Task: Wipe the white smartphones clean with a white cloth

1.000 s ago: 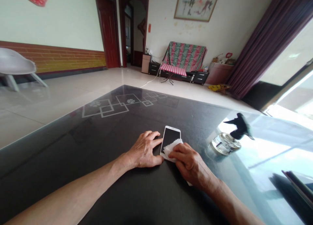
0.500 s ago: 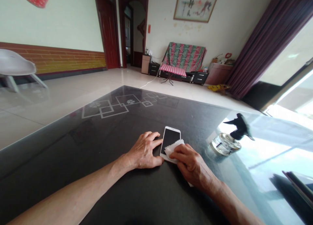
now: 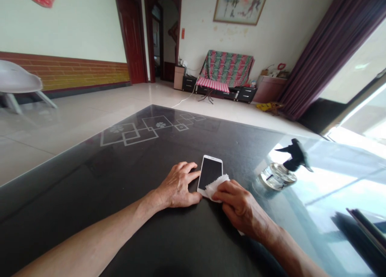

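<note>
View: head camera.
Phone [image 3: 210,173]: centre of frame, flat on the dark table [image 3: 144,236], screen up.
Left hand [image 3: 178,185]: fingers spread, index and thumb at the phone's left edge.
Right hand [image 3: 241,204]: fingers pinching white tissue [image 3: 217,185] on the phone's lower right.
Spray bottle [image 3: 279,175]: right of frame.

From here I could slide a hand over the black tabletop [image 3: 144,241] beyond the phone [image 3: 211,170], where the printed squares lie flat. On the phone's left side the left hand [image 3: 179,186] blocks a low approach, fingertips and thumb at the edge; at its near right corner, the right hand [image 3: 241,208] and white wipe [image 3: 216,187] bar me. Between the forearms I have a wedge widening toward me. Right of the right hand I could pass, short of the upright spray bottle [image 3: 279,176], whose black nozzle juts left.
</note>
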A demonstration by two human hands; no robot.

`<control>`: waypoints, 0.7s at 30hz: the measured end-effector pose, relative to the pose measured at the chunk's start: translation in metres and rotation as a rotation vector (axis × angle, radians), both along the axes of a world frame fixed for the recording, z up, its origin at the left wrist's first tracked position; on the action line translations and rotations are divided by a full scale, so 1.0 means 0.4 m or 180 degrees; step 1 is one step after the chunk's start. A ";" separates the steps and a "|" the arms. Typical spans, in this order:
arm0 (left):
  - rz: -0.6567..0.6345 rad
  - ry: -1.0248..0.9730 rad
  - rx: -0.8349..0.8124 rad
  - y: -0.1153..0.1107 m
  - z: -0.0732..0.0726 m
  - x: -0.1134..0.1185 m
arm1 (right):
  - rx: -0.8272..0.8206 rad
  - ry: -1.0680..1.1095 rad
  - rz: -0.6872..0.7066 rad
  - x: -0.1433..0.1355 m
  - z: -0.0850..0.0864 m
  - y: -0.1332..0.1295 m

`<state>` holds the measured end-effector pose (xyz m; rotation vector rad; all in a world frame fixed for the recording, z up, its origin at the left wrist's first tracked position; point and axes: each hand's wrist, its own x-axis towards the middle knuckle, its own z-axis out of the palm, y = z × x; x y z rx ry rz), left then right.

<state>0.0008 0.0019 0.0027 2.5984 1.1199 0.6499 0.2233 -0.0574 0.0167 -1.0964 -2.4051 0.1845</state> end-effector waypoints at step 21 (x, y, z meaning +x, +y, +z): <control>0.0129 0.0101 -0.0265 -0.022 0.007 -0.002 | -0.0505 0.0265 -0.0101 -0.018 -0.001 -0.013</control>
